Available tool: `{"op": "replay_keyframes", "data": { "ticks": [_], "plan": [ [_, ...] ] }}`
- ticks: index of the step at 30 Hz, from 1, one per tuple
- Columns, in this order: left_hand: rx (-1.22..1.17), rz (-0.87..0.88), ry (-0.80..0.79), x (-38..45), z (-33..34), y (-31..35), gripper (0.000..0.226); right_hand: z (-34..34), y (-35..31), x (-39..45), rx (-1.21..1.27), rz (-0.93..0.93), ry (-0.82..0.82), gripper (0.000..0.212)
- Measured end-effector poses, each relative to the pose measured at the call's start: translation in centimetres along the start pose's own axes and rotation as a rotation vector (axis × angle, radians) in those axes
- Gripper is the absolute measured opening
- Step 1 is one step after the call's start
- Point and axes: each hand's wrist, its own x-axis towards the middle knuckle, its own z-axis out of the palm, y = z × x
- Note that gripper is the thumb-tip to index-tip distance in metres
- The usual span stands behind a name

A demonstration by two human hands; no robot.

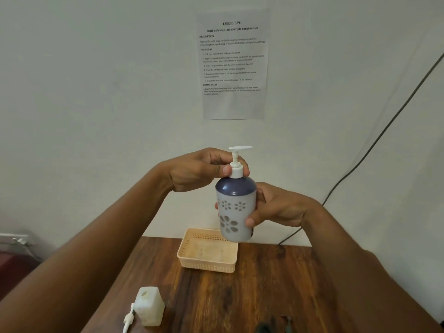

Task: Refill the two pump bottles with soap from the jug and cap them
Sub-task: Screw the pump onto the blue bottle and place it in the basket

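Note:
I hold a pump bottle (pixel 234 212) up in the air above the table; it has a dark blue shoulder, a pale body with grey flowers and a white pump head (pixel 236 164) on its neck. My right hand (pixel 274 207) grips the bottle's body from the right. My left hand (pixel 204 171) pinches the white collar of the pump head with thumb and fingers. A second, squarish translucent bottle (pixel 150 306) stands uncapped near the table's front left. Its loose white pump (pixel 128 318) lies beside it on the left. I cannot see the jug.
A peach plastic basket (pixel 192 258) sits at the back of the wooden table (pixel 264 296), just under the raised bottle. A printed task sheet (pixel 233 63) hangs on the wall. A dark cable (pixel 374 140) runs down the wall at right. Dark objects show at the bottom edge.

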Motion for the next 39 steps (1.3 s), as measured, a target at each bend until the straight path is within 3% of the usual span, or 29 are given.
{"op": "replay_keyframes", "data": {
  "ticks": [3,11,17,22,30,39],
  "plan": [
    [-0.018,-0.005,0.095,-0.4,-0.5,-0.8,0.030,0.8,0.1,0.2,-0.008,-0.016,0.143,0.070],
    [0.082,-0.042,0.624,-2.3,-1.1,-4.5,0.043,2.4,2.7,3.3,-0.135,0.004,0.527,0.073],
    [0.435,-0.204,0.918,-4.4,-0.3,-10.8,0.059,3.3,6.6,7.8,-0.256,0.031,0.709,0.084],
    [0.571,-0.283,0.914,-6.3,-1.1,-17.3,0.068,4.3,10.8,12.1,-0.290,0.056,0.791,0.085],
    [0.639,-0.403,0.901,-9.1,-2.6,-26.5,0.091,4.8,18.4,18.6,-0.287,0.141,0.792,0.090],
    [0.732,-0.667,0.732,-11.7,-3.4,-30.8,0.082,4.7,27.1,23.9,-0.179,0.225,0.833,0.085]
  ]
}}
